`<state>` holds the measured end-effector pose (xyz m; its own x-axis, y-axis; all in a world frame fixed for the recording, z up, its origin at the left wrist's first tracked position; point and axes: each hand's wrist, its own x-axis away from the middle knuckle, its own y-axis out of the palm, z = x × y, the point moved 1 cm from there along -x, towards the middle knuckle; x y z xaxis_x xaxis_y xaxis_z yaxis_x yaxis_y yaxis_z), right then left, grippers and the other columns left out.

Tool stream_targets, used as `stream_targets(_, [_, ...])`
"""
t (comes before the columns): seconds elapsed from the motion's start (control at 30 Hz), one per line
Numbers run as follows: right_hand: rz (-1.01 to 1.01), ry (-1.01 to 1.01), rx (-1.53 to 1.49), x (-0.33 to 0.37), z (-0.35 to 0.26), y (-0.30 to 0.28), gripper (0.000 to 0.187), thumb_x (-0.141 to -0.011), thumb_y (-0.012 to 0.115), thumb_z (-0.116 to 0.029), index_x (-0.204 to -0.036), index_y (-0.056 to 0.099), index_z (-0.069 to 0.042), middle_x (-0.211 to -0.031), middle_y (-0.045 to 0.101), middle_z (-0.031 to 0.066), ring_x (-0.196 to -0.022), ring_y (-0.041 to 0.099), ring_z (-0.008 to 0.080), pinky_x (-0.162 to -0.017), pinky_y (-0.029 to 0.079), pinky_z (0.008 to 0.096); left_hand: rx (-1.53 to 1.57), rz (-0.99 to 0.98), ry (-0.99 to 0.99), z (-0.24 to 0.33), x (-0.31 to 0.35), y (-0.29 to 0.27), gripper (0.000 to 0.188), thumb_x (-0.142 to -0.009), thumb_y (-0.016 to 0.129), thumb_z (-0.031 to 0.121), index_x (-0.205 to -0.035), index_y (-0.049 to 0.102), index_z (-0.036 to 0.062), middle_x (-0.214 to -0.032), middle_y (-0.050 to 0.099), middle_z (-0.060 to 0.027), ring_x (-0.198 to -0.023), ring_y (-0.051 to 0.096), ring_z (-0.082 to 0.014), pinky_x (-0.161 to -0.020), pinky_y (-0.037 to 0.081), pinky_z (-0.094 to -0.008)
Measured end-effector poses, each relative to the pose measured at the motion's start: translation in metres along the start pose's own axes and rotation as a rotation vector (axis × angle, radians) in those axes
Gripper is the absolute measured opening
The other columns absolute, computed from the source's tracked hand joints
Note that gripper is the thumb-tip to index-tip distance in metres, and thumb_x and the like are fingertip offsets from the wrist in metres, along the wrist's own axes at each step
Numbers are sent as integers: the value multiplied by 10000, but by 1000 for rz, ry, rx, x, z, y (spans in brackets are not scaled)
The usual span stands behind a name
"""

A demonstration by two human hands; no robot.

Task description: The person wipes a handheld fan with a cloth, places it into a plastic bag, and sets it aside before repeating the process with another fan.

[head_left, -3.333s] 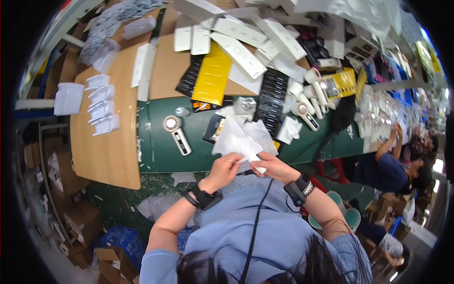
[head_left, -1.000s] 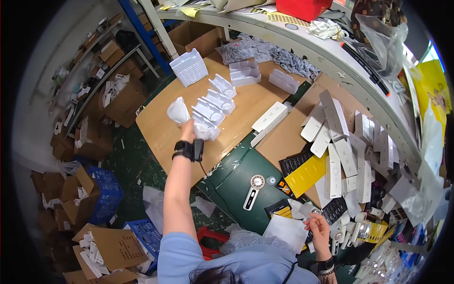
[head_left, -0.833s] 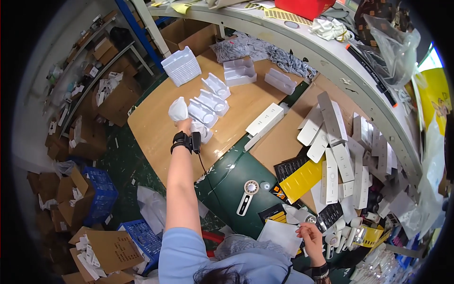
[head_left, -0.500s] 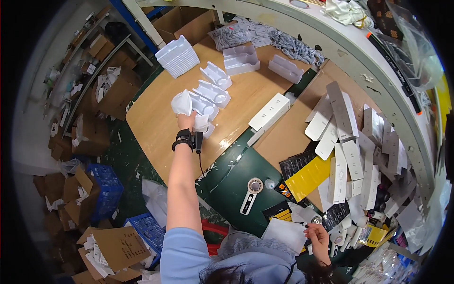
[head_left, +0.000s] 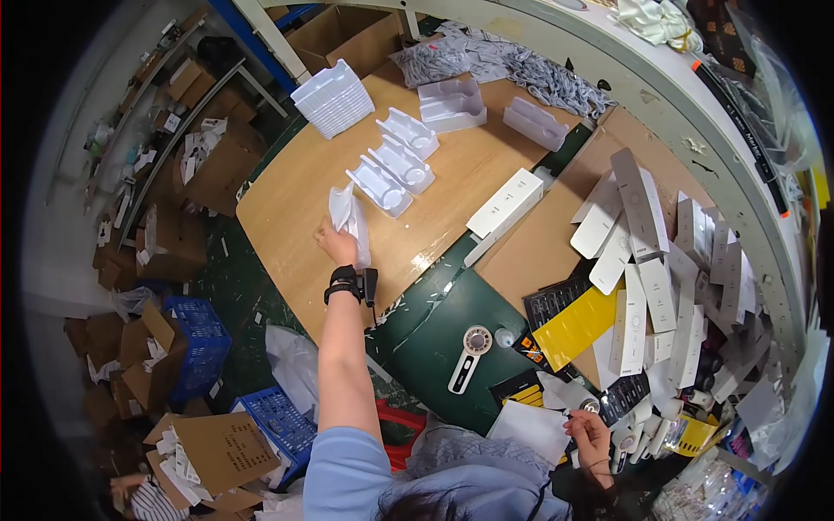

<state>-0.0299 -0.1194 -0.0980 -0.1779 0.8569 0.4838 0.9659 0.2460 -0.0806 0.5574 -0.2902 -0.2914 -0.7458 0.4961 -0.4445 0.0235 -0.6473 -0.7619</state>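
Note:
My left hand (head_left: 335, 242) reaches far out over the wooden tabletop (head_left: 287, 234), its fingers curled at the lower end of a soft white pouch (head_left: 344, 208). That pouch sits in a white moulded plastic tray (head_left: 362, 250); the hand partly hides where they meet. Two more such trays (head_left: 380, 189) (head_left: 402, 167) stand just beyond. Near my body, my right hand (head_left: 592, 445) pinches the corner of a flat white sheet or pouch (head_left: 528, 430). To its left on the green surface lies a white handheld fan (head_left: 470, 358) with a round head.
A stack of trays (head_left: 334, 97) and grey cords (head_left: 543, 78) stand at the back. Long white boxes (head_left: 641, 204) pile up at right beside a yellow sheet (head_left: 573, 323). Cartons (head_left: 224, 451) and a blue crate (head_left: 198, 343) fill the left floor. Another person's striped sleeve (head_left: 156, 501) shows lower left.
My left hand has lowered the white pouch from above the trays into the nearest tray, which now stands apart from the others. My right hand stays at the white sheet.

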Motion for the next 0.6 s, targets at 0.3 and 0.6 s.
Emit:
stream_targets(0.3, [-4,-23,19,10,8,-1,174,-893,520,-70,-1044,572,1,-808,618,59,-743,565,100,-688,459,228,392,-449,-503,-72,-21,17,355,-716,612,243,-946,599,-26,-765,622,-158,-761,619,-312,-679,487,-380])
stream_targets(0.6, [54,-39,117,32,3,-4,179,-909,518,-113,-1045,561,-4,-838,601,34,-769,556,86,-681,452,217,712,-974,-616,0,15,19,274,-855,417,267,-920,584,60,-788,619,-69,-619,611,-181,-495,497,-289])
